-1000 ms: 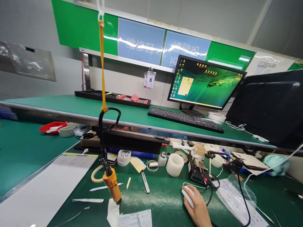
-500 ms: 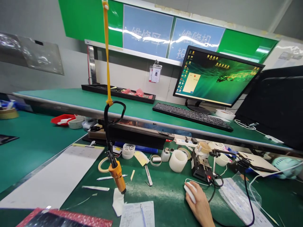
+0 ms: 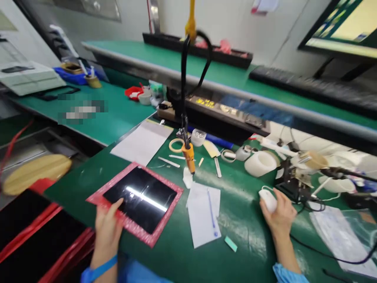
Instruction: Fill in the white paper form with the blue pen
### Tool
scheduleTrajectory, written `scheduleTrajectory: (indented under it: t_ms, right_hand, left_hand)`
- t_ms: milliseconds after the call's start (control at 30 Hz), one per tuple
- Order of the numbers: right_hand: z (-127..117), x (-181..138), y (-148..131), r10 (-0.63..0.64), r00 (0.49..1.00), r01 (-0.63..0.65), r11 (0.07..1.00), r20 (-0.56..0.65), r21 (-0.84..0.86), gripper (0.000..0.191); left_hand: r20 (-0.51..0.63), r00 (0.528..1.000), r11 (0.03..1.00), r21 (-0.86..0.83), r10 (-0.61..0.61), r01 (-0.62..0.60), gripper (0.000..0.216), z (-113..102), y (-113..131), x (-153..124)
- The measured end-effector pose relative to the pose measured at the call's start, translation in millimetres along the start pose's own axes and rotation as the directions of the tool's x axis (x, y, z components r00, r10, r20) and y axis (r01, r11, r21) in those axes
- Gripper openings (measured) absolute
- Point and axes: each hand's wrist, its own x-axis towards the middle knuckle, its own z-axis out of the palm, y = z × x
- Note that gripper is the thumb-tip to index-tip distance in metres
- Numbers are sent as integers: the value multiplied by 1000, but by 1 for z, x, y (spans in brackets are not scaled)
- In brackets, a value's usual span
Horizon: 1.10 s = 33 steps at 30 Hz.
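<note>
A black glossy screen (image 3: 140,200) lies on a pink bubble-wrap sheet (image 3: 151,240) at the left of the bench. My left hand (image 3: 107,224), with a blue band at the wrist, grips the near left edge of both, one digit lying over the screen's border. The other fingertips are hidden or blurred at the wrap. Over at the right, my right hand (image 3: 279,216) is closed around a white computer mouse (image 3: 268,200) resting on the green bench. Between the hands lie a paper with handwriting (image 3: 202,224) and a pen (image 3: 212,212).
An orange electric screwdriver (image 3: 188,157) hangs over the bench middle. Behind are tape rolls (image 3: 260,163), tweezers (image 3: 169,162) and a clipboard (image 3: 143,141). Wrapped black panels (image 3: 55,243) stand at lower left. A raised shelf (image 3: 165,59) holds a keyboard (image 3: 309,88); cables run at right.
My view has swung left and down. My left hand, out of sight before, now shows on the wrapped screen's edge. My right hand stays on the mouse.
</note>
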Motion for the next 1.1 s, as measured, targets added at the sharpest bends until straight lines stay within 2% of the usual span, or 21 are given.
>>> scheduleTrajectory:
  t_ms: [33, 67, 167, 267, 300, 333, 367, 400, 433, 467, 500, 533, 600, 667, 767, 900, 1000, 1100]
  right_hand:
    - [-1, 2, -8, 11, 999, -9, 999, -50, 39, 51]
    - [-2, 4, -17, 21, 999, -16, 994, -47, 110, 49]
    - [-5, 4, -59, -61, 992, 31, 968, 114, 250, 36]
    - [1, -5, -110, -207, 932, 77, 915, 299, 395, 32]
    - [5, -8, -125, -253, 902, 81, 896, 351, 437, 34]
    - [10, -10, -139, -294, 870, 80, 875, 395, 477, 35]
    - [15, -12, -150, -331, 840, 71, 853, 431, 516, 37]
    - [19, -12, -159, -360, 811, 56, 832, 461, 553, 38]
    - [23, -12, -166, -382, 786, 32, 810, 486, 586, 38]
    - [27, -10, -170, -397, 764, 0, 788, 509, 616, 38]
    - [29, -8, -172, -405, 746, -40, 765, 528, 642, 36]
    - [31, -5, -173, -407, 733, -85, 740, 545, 667, 33]
    - [33, 1, -170, -395, 718, -193, 678, 573, 710, 25]
    - [33, 6, -165, -362, 715, -324, 588, 599, 741, 23]
    - [33, 12, -159, -298, 699, -534, 387, 650, 752, 30]
    - [34, 14, -159, -257, 631, -730, 123, 732, 672, 39]
    - [36, 13, -161, -239, 567, -810, 10, 788, 586, 35]
    - [38, 13, -163, -223, 505, -859, -42, 834, 510, 20]
  left_hand:
    - [-32, 999, 1000, 30, -8, 9, 59, -8, -4, 2]
    - [-57, 998, 998, 59, -4, 7, 62, -12, -8, 5]
    - [-108, 991, 985, 160, 82, -64, 63, -10, -14, 13]
    - [-167, 955, 935, 299, 246, -189, 91, -2, -11, 7]
    - [-136, 930, 892, 360, 341, -274, 93, 1, -8, 0]
    - [-45, 898, 828, 411, 437, -382, 85, 6, -7, -9]
    - [100, 845, 740, 434, 526, -513, 68, 11, -5, -21]
    - [311, 755, 639, 405, 577, -654, 47, 18, -5, -34]
    - [492, 667, 584, 338, 559, -738, 31, 26, -6, -48]
    - [620, 588, 560, 272, 520, -783, 24, 35, -7, -62]
    - [727, 506, 550, 212, 464, -808, 26, 45, -8, -75]
    - [804, 427, 544, 158, 413, -824, 31, 54, -10, -86]
    - [900, 304, 536, 97, 312, -839, 44, 72, -14, -101]
    - [946, 234, 533, 81, 225, -842, 55, 86, -17, -105]
    - [975, 191, 547, 98, 116, -831, 57, 100, -22, -97]
    - [985, 170, 611, 116, 31, -783, 54, 109, -27, -81]
    - [986, 167, 663, 115, 15, -740, 57, 110, -29, -76]
    - [986, 168, 694, 105, 23, -712, 59, 109, -30, -75]
